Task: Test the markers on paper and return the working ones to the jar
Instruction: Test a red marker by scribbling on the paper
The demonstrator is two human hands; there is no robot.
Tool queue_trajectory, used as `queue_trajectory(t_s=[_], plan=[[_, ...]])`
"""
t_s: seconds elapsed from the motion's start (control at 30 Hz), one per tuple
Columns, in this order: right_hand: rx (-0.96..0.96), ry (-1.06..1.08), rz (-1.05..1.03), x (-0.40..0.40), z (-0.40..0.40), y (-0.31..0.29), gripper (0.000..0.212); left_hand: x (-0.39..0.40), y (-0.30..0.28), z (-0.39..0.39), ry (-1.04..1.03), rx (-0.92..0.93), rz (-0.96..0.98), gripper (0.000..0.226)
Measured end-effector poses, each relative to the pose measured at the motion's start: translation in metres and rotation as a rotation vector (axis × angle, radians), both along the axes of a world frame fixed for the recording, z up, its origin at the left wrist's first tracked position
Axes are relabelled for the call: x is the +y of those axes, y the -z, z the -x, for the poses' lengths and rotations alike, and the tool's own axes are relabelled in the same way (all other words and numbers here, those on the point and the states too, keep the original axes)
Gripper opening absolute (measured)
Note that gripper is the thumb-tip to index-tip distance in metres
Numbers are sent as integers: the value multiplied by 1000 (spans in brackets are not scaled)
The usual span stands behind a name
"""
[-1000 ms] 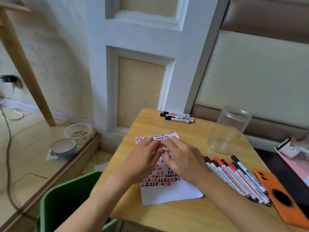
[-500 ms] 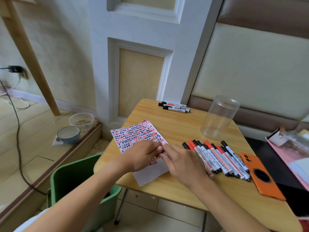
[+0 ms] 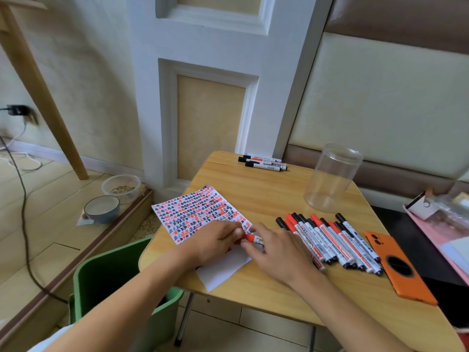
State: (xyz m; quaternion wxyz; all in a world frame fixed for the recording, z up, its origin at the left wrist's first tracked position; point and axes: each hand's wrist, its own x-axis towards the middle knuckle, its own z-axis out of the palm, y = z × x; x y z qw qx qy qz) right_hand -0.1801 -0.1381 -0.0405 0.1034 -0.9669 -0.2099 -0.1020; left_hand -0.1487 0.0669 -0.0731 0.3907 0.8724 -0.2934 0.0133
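Note:
A sheet of paper covered in red and black marks lies on the wooden table. Over its near part my two hands meet on one red marker. My left hand pinches the marker's red end, and my right hand grips its white barrel. A row of several red and black markers lies just right of my right hand. The clear plastic jar stands upright and empty at the far right of the table. Three more markers lie at the table's far edge.
An orange phone lies at the table's right edge. A green bin stands on the floor below the table's left corner. Two bowls and a cable are on the floor to the left.
The view has shifted, and the paper now shows more of its marked part to the left. My hands stay together on the red marker, whose red end now shows between them.

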Motion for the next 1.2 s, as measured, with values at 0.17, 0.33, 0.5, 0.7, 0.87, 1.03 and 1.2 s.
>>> queue_trajectory(t_s=[0.17, 0.33, 0.5, 0.7, 0.87, 1.03, 1.2], plan=[[20, 65, 91, -6, 1, -12, 48, 9, 1, -13, -141, -258, -74, 49], [8, 98, -89, -8, -2, -3, 42, 20, 8, -25, -367, -293, -315, 39], [187, 33, -563, -6, -9, 0, 19, 14, 8, -28, -299, -315, -275, 27], [414, 53, -1138, -1, -13, -5, 25, 9, 4, -30, -243, -292, -280, 42], [530, 21, -1400, 0, -18, 0, 22, 17, 5, -30, -317, -208, -347, 65], [390, 28, -1251, 4, -17, 6, 9, 20, 9, -31, -343, -115, -417, 57], [376, -42, -1227, 7, -13, 7, 13, 16, 8, -31, -382, -87, -462, 56]])
